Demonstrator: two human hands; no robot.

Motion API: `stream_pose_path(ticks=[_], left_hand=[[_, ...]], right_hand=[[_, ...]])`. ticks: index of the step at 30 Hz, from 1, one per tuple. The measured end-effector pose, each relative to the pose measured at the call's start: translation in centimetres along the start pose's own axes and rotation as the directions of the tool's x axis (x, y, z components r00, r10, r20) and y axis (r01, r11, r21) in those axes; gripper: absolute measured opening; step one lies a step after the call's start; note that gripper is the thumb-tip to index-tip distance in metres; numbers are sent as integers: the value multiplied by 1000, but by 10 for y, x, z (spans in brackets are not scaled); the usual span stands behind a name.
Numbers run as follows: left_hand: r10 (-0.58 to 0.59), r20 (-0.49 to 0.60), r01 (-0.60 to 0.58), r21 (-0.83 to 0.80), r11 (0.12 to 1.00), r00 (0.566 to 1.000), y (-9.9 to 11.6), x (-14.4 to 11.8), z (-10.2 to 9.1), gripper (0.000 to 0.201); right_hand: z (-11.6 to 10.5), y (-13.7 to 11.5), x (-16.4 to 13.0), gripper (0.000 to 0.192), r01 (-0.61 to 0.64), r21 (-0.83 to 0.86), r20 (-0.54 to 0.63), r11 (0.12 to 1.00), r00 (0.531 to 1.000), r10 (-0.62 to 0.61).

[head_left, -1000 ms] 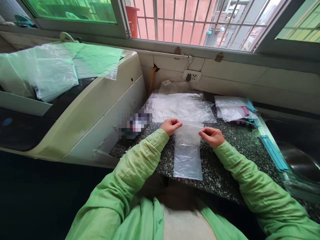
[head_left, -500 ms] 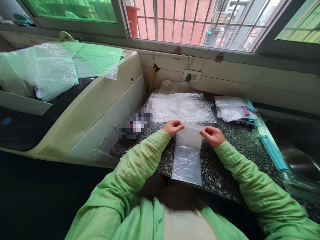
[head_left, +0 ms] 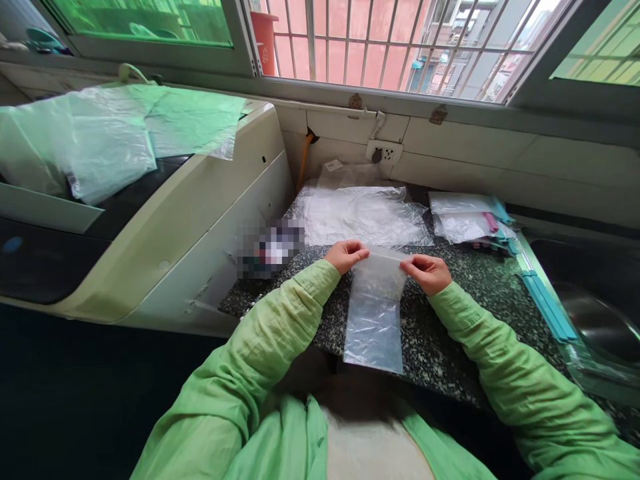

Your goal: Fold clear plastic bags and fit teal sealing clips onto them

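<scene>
Two hands pinch the top corners of a clear rectangular plastic zip bag (head_left: 375,313) over a speckled dark granite countertop (head_left: 450,333).

The left hand (head_left: 345,255) nips the bag's top left corner between thumb and fingers, and the right hand (head_left: 425,272) nips the top right corner the same way. The bag's long axis runs away from the person, mouth at the far end between the hands, closed bottom pointing toward the body at the counter's near edge. A heap of clear plastic bags (head_left: 360,213) lies just beyond the hands.
</scene>
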State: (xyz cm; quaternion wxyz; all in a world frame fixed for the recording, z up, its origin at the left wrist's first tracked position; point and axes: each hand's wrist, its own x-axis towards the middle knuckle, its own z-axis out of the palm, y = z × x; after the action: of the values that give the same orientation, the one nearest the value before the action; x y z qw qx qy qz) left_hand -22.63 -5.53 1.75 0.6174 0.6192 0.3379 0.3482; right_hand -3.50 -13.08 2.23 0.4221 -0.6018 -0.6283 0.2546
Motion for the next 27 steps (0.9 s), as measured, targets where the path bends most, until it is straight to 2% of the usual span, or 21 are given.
stream_pose_path(ticks=[6, 11, 15, 27], left_hand=[[6, -16, -6, 8, 1000, 1000, 0, 0, -1, 31], [16, -3, -16, -20, 1000, 1000, -1, 0, 1, 31], [7, 0, -7, -22, 1000, 1000, -2, 0, 2, 29], [-11, -75, 9, -25, 1000, 997, 5, 0, 2, 21]], right_hand=[[-2, -1, 0, 37, 0, 28, 29, 1000, 1000, -1], [-3, -2, 4, 42, -36, 119, 90, 992, 996, 25], [-1, -1, 8, 43, -63, 173, 75, 983, 996, 51], [0, -2, 6, 28, 8, 54, 8, 999, 1000, -8]])
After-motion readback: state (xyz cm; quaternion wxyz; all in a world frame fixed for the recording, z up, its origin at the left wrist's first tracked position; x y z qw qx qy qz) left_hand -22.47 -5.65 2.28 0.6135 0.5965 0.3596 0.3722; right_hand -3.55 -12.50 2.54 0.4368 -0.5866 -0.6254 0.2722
